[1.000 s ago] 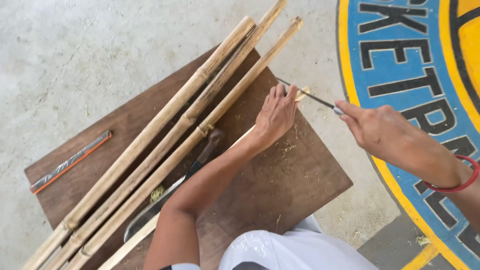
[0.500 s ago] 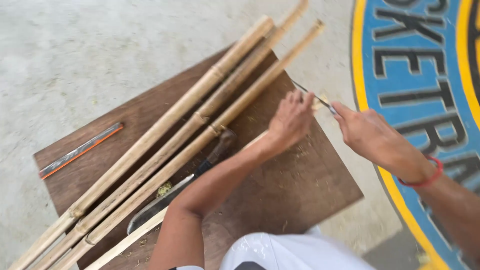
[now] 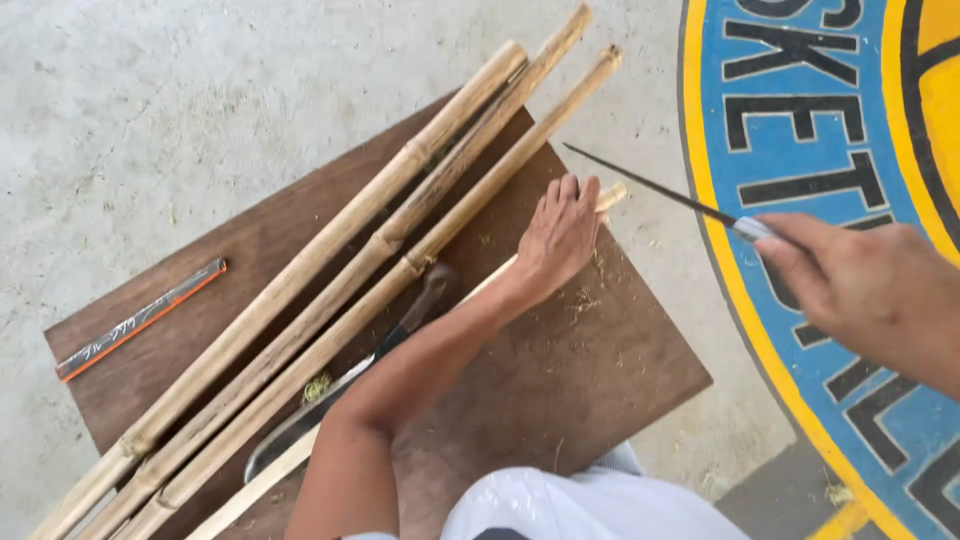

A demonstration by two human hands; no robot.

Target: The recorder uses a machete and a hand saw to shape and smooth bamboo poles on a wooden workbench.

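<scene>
My left hand (image 3: 560, 235) presses flat on a thin pale bamboo strip (image 3: 612, 196) that lies on a brown wooden board (image 3: 600, 370). Only the strip's far end and a piece near my elbow show; my forearm hides the rest. My right hand (image 3: 860, 290) is shut on the handle of a slim dark knife (image 3: 650, 187). It is held in the air to the right of the board, and the blade points up-left, clear of the strip's end. Three long bamboo poles (image 3: 330, 300) lie diagonally across the board, just left of my left hand.
A large knife (image 3: 300, 430) with a dark handle lies on the board beside the poles, partly under my arm. A short black and orange strip (image 3: 140, 320) rests near the board's left corner. Grey concrete surrounds the board, and a blue and yellow painted circle (image 3: 800, 150) covers the floor on the right.
My right hand has pulled the slim knife away from the strip's end, moving right and off the board. My left hand stays pressed on the strip.
</scene>
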